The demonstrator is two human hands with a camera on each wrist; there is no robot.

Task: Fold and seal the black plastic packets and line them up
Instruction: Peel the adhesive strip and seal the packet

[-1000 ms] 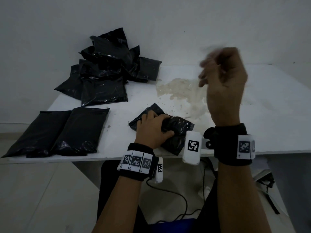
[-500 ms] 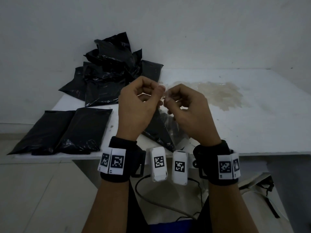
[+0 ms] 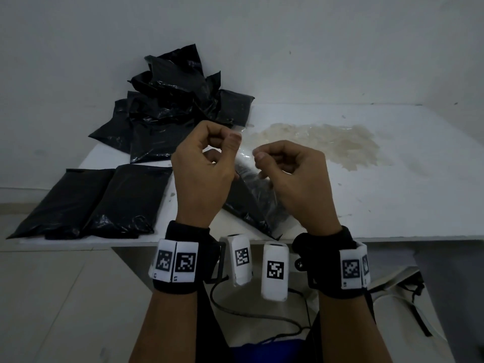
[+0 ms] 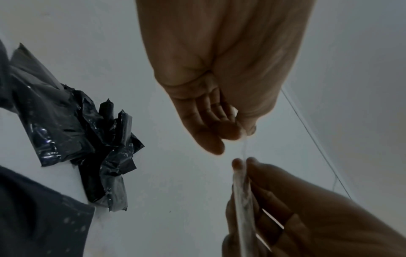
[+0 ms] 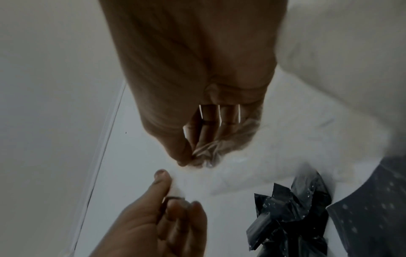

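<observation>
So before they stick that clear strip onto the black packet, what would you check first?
1. Clear thin plastic strip pinched at both ends by left hand and right hand: ok.
2. Strip stretched flat, not twisted: cannot tell.
3. Unsealed black plastic packet lies on the white table below the hands: ok.
4. Its fold held shut: not ok, neither hand touches it.
5. Two flat black packets lined up at the table's left edge: ok.
</observation>
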